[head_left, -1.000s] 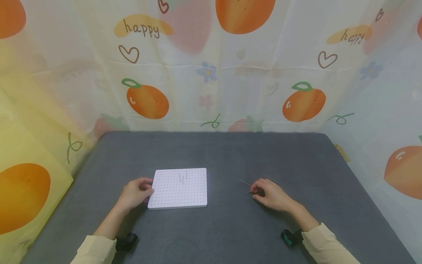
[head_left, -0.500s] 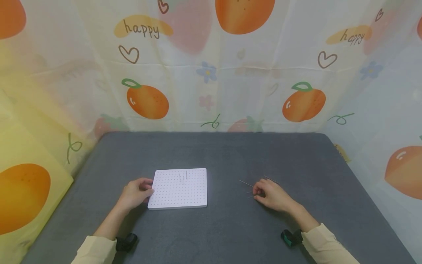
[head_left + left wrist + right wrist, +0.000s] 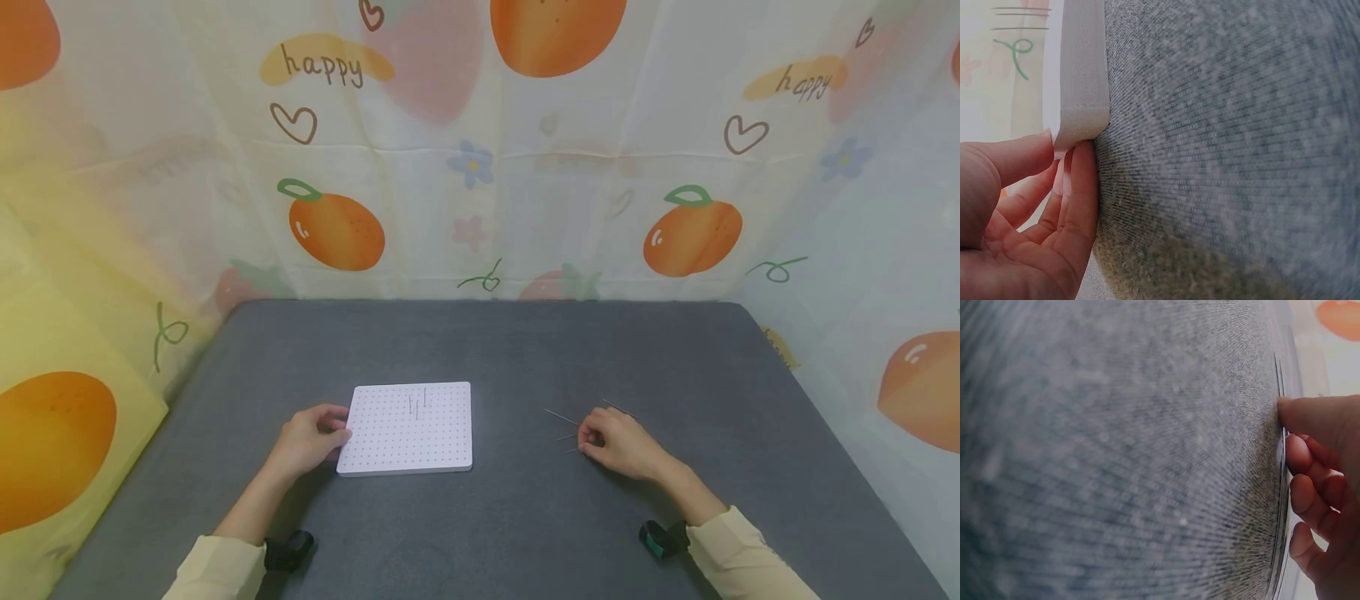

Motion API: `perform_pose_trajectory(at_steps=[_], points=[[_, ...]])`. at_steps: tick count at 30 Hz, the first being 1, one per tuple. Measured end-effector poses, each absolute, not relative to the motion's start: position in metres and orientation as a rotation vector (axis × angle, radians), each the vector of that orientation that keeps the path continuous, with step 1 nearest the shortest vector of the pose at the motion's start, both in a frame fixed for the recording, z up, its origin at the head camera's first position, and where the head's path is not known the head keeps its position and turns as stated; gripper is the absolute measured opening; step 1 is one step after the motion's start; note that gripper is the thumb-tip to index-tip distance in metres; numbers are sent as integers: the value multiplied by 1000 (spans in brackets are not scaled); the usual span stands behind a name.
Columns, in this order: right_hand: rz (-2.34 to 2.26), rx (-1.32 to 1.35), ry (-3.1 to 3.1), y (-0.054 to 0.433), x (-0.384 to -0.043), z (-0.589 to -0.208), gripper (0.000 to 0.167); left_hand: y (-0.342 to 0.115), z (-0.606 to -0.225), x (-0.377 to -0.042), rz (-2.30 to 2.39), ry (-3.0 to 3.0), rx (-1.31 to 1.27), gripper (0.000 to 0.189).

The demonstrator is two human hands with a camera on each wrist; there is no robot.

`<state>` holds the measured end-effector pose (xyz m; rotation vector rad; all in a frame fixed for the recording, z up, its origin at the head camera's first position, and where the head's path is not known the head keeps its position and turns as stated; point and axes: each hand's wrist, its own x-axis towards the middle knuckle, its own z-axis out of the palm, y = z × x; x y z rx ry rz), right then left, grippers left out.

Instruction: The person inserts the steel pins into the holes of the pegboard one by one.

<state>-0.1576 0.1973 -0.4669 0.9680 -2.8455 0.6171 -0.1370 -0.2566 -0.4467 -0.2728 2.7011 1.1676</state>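
Observation:
My left hand (image 3: 303, 437) holds a white pegboard (image 3: 442, 442) by its left edge. In the left wrist view the thumb (image 3: 1029, 156) presses the board's face, and the fingers lie against its side and underside. Several thin dark pins (image 3: 417, 408) stand upright near the board's far side. To the right, my right hand (image 3: 618, 442) is low over the tabletop, its fingers curled among several loose thin metal pins (image 3: 560, 416). In the right wrist view the thumb tip touches the pins (image 3: 1283, 453), with the other fingertips close beside them; whether it pinches one, I cannot tell.
Both lie on a dark grey cloth-covered table (image 3: 510, 350). Behind it hangs a pale curtain (image 3: 555, 200) printed with oranges and the word happy. Another pin (image 3: 617, 407) lies just behind the right hand. A black wrist device (image 3: 288, 550) is strapped on each arm.
My right fingertips have shifted slightly to the right, and more of the loose pins shows to their left. The left hand and the pegboard stay in place.

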Motion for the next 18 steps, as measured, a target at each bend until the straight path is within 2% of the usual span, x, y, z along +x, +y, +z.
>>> perform_pose_trajectory(at_steps=[18], points=[[784, 855, -2815, 187, -164, -455, 11, -257, -446, -137, 1176, 2696, -268, 40]])
